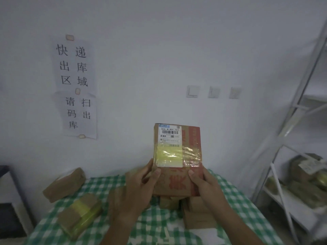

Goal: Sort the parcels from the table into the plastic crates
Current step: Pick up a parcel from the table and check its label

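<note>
both my hands hold one parcel (177, 156) upright above the table (155, 225), its label (169, 145) facing me. my left hand (139, 186) grips the parcel's lower left edge, thumb laid across the front, the other fingers curled behind and out of sight. my right hand (205, 183) grips the lower right edge the same way, thumb on the front near the red print. the label sits above my thumbs, its lower half under yellow tape that crinkles toward my right hand.

below my hands, a few small brown boxes (196, 209) lie on the green checked cloth. left of my left hand, near it, a parcel with yellow tape (79, 214); further left and beyond, a plain brown parcel (65, 184) at the table's far corner against the wall.

well right of my right hand, a white shelf rack (283, 131) with more parcels on it, blurred. above and left of my hands, two paper signs (74, 85) taped to the wall.
</note>
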